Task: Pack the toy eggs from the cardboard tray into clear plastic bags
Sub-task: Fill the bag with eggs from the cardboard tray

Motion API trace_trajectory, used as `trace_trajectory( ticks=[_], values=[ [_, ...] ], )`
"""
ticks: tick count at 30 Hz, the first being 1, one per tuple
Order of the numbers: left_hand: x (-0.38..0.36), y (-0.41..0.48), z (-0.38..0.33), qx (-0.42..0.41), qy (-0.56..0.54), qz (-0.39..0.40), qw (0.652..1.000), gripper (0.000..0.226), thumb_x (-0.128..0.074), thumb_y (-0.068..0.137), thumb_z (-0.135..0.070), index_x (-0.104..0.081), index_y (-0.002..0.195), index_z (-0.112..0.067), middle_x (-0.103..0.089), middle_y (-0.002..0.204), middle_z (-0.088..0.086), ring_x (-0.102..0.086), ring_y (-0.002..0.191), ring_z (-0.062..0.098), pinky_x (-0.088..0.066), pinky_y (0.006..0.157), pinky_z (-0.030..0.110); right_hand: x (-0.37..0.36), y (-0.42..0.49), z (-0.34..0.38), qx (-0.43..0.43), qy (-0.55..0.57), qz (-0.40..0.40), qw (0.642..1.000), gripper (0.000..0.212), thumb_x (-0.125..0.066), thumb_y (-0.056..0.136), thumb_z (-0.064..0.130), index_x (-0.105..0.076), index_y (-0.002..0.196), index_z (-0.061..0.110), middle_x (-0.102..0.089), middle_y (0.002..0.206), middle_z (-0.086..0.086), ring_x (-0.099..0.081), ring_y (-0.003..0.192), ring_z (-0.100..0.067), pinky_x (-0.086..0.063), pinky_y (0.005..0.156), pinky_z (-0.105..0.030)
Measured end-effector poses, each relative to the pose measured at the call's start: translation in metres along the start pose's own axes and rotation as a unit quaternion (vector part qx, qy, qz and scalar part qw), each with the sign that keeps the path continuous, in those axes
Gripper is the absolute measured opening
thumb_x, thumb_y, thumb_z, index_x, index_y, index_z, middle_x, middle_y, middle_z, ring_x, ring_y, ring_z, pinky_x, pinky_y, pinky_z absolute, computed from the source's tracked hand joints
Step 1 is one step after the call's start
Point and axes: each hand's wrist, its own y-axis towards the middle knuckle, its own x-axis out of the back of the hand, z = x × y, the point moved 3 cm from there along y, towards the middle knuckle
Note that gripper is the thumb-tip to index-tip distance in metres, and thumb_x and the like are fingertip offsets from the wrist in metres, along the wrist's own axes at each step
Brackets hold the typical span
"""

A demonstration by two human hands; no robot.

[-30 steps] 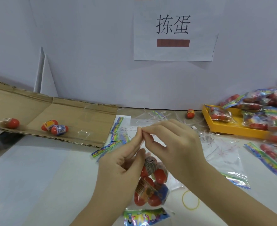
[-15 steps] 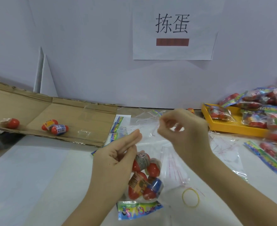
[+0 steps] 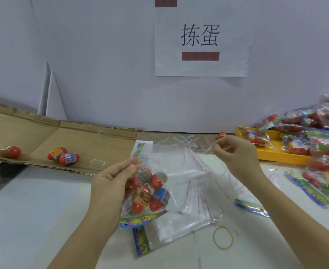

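left hand (image 3: 111, 183): pinches top of egg-filled bag (image 3: 154, 195) | right hand (image 3: 235, 154): pinches thin clear strip (image 3: 208, 149), held apart

The bare left forearm (image 3: 82, 243) comes in from the bottom edge and slants up and to the right; its wrist is nearly straight; the left grip (image 3: 111, 181) stands on edge, palm to the right, thumb and forefinger stretched upward and pinching the mouth of a clear plastic bag of red toy eggs (image 3: 126, 209), the lower fingers curled against the bag's side; the bare right forearm (image 3: 295, 216) comes in from the lower right corner and slants up and to the left; the right grip (image 3: 235, 154) is raised off the bench, back of the hand towards the camera, fingers curled, thumb and forefinger tips pinching a thin clear plastic strip (image 3: 208, 150); the two grips are apart.
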Motion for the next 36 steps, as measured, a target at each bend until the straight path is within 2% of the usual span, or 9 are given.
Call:
trace_trajectory(
  ticks=[5, 11, 17, 19, 21, 23, 27, 31, 36],
  values=[
    [0.008, 0.005, 0.000, 0.009, -0.036, -0.028, 0.999, 0.022, -0.059, 0.090, 0.002, -0.074, 0.084, -0.013, -0.076, 0.074, 0.005, -0.067, 0.055, 0.008, -0.056, 0.050, 0.020, -0.004, -0.005, -0.023, -0.036, -0.080, 0.043, 0.995, 0.006, -0.066, 0.089, 0.019, -0.067, 0.085, 0.023, -0.067, 0.080, 0.009, -0.060, 0.071, -0.013, -0.047, 0.062, -0.023],
    [0.009, 0.007, 0.001, 0.015, -0.058, -0.031, 0.998, 0.019, -0.058, 0.091, 0.002, -0.072, 0.088, -0.011, -0.075, 0.071, 0.003, -0.069, 0.055, 0.008, -0.055, 0.048, 0.018, 0.005, 0.007, -0.020, -0.017, -0.372, 0.313, 0.874, 0.034, -0.050, 0.096, 0.012, -0.063, 0.123, 0.027, -0.063, 0.122, 0.005, -0.060, 0.101, -0.015, -0.052, 0.081, -0.024],
    [0.009, 0.006, -0.002, 0.009, -0.075, -0.026, 0.997, 0.019, -0.056, 0.092, 0.001, -0.071, 0.088, -0.011, -0.075, 0.072, 0.001, -0.069, 0.056, 0.006, -0.054, 0.049, 0.017, 0.045, 0.025, -0.006, -0.031, -0.525, 0.286, 0.801, 0.021, -0.043, 0.095, 0.011, -0.058, 0.109, 0.016, -0.062, 0.101, -0.004, -0.058, 0.082, -0.019, -0.049, 0.066, -0.028],
    [0.004, 0.002, -0.004, 0.006, -0.082, -0.012, 0.997, 0.019, -0.055, 0.092, 0.001, -0.071, 0.090, -0.011, -0.076, 0.074, 0.001, -0.069, 0.058, 0.006, -0.054, 0.049, 0.017, 0.051, 0.027, 0.006, -0.004, -0.394, 0.218, 0.893, 0.022, -0.045, 0.097, 0.021, -0.058, 0.115, 0.023, -0.063, 0.103, 0.002, -0.056, 0.072, -0.013, -0.044, 0.060, -0.025],
    [-0.002, -0.004, -0.006, -0.002, -0.092, 0.012, 0.996, 0.017, -0.057, 0.087, -0.001, -0.071, 0.092, -0.010, -0.077, 0.079, 0.003, -0.071, 0.062, 0.009, -0.055, 0.051, 0.019, 0.043, 0.019, 0.026, -0.052, -0.052, 0.158, 0.985, 0.037, -0.060, 0.092, 0.028, -0.055, 0.129, 0.029, -0.068, 0.101, 0.013, -0.061, 0.069, -0.006, -0.050, 0.059, -0.020],
    [-0.009, -0.011, -0.009, -0.015, -0.097, 0.042, 0.994, 0.019, -0.061, 0.078, -0.008, -0.072, 0.094, -0.011, -0.077, 0.084, 0.004, -0.072, 0.066, 0.010, -0.055, 0.052, 0.019, 0.020, 0.001, 0.046, -0.133, 0.206, 0.204, 0.948, 0.060, -0.074, 0.072, 0.042, -0.058, 0.127, 0.023, -0.072, 0.096, 0.010, -0.068, 0.077, -0.008, -0.057, 0.069, -0.024],
    [-0.015, -0.018, -0.013, -0.030, -0.097, 0.070, 0.992, 0.029, -0.060, 0.071, -0.012, -0.071, 0.097, -0.011, -0.077, 0.089, 0.003, -0.072, 0.069, 0.010, -0.057, 0.056, 0.021, -0.033, -0.037, 0.063, -0.195, 0.228, 0.383, 0.874, 0.067, -0.080, 0.059, 0.056, -0.064, 0.113, 0.021, -0.073, 0.099, 0.005, -0.071, 0.086, -0.015, -0.058, 0.075, -0.027],
    [-0.015, -0.018, -0.013, -0.034, -0.096, 0.086, 0.991, 0.030, -0.060, 0.072, -0.013, -0.071, 0.100, -0.010, -0.077, 0.093, 0.006, -0.073, 0.074, 0.013, -0.058, 0.058, 0.022, -0.049, -0.049, 0.066, -0.195, 0.309, 0.353, 0.861, 0.027, -0.081, 0.070, 0.041, -0.077, 0.089, 0.023, -0.075, 0.088, 0.000, -0.070, 0.074, -0.015, -0.056, 0.064, -0.026],
    [-0.015, -0.015, -0.007, 0.005, -0.112, 0.082, 0.990, 0.022, -0.065, 0.071, -0.016, -0.078, 0.087, -0.009, -0.076, 0.094, 0.012, -0.073, 0.074, 0.015, -0.060, 0.063, 0.024, -0.044, -0.045, 0.065, -0.214, 0.353, 0.306, 0.858, 0.030, -0.078, 0.066, 0.034, -0.076, 0.090, 0.016, -0.074, 0.092, -0.010, -0.069, 0.068, -0.020, -0.056, 0.055, -0.030]
  ],
)
